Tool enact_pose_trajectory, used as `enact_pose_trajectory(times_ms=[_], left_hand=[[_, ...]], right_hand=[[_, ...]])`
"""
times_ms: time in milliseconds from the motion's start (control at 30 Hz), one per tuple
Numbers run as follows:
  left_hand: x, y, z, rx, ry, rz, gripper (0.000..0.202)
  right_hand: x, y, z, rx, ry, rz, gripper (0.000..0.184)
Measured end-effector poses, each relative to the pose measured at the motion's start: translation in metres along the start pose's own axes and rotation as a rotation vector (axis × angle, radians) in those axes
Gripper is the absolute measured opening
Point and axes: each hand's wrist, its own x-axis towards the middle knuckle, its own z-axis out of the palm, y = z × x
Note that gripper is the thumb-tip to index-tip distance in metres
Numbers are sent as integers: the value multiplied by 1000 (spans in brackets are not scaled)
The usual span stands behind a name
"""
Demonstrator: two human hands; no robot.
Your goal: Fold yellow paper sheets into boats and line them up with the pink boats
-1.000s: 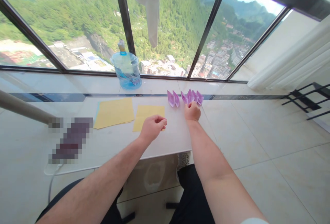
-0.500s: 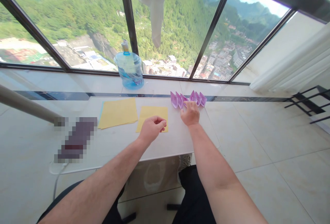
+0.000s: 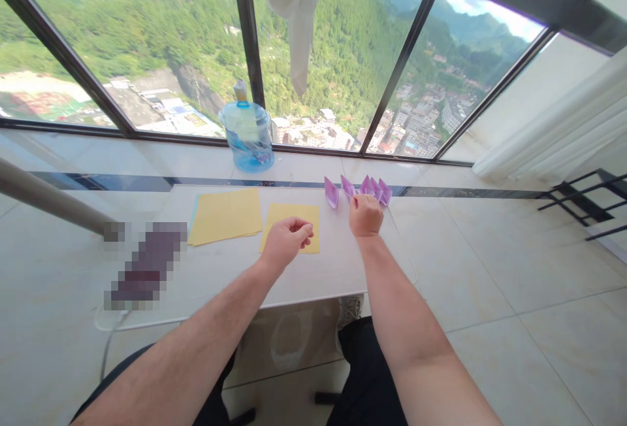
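Observation:
Several folded purple paper boats (image 3: 365,189) stand in a row at the far right of a small white table (image 3: 220,276). My right hand (image 3: 365,215) is closed just in front of that row, its fingertips pinching one of the boats near the middle. One boat (image 3: 332,192) stands a little apart on the left. My left hand (image 3: 285,241) rests loosely curled on the near edge of a single yellow paper sheet (image 3: 292,225), with nothing visible in it.
A stack of yellow sheets (image 3: 226,215) lies left of the single sheet. A blurred dark object (image 3: 142,266) sits at the table's left. A blue water jug (image 3: 247,133) stands on the window ledge. A black metal rack (image 3: 582,198) is on the floor at right.
My right hand went from flat and reaching left along the boats to a closed pinch on one. The boats have been pushed about, leaving a gap after the leftmost. My left hand barely moved.

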Motion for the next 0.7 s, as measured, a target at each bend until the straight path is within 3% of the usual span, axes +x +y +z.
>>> enact_pose_trajectory(times_ms=[167, 233, 333, 467, 700], left_hand=[[15, 16, -18, -114, 125, 41, 29], [23, 24, -33, -172, 143, 98, 46], [30, 30, -56, -257, 71, 184, 63], [28, 31, -77, -207, -37, 205, 38], [17, 31, -80, -170, 3, 192, 31]], right_hand=[[-2, -29, -44, 406, 51, -52, 21], [-10, -41, -58, 626, -57, -36, 16], [-22, -52, -71, 870, -298, 50, 15], [-27, -56, -73, 994, -438, 114, 22], [-30, -61, -70, 951, -600, 96, 23]])
